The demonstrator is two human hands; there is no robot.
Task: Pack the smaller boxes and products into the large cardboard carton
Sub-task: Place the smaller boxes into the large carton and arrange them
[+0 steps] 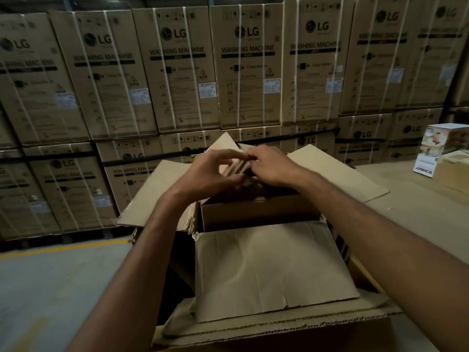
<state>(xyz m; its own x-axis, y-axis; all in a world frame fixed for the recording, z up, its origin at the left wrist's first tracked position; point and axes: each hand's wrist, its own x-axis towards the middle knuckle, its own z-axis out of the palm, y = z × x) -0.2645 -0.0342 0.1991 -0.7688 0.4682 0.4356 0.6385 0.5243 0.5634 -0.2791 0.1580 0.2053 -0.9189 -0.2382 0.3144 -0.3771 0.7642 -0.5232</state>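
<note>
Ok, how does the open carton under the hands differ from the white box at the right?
The carton is plain brown with its flaps open; the white box is printed and closed. The left hand and right hand are at the carton's far side; nothing touches the white box, whose lettering is upside down. Both look cardboard.

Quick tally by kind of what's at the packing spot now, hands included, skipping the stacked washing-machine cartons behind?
Large open brown cardboard carton: 1
White printed retail box: 1
Plain brown cardboard box beside it: 1
Bare hands (left hand, right hand): 2
Total: 5
</note>
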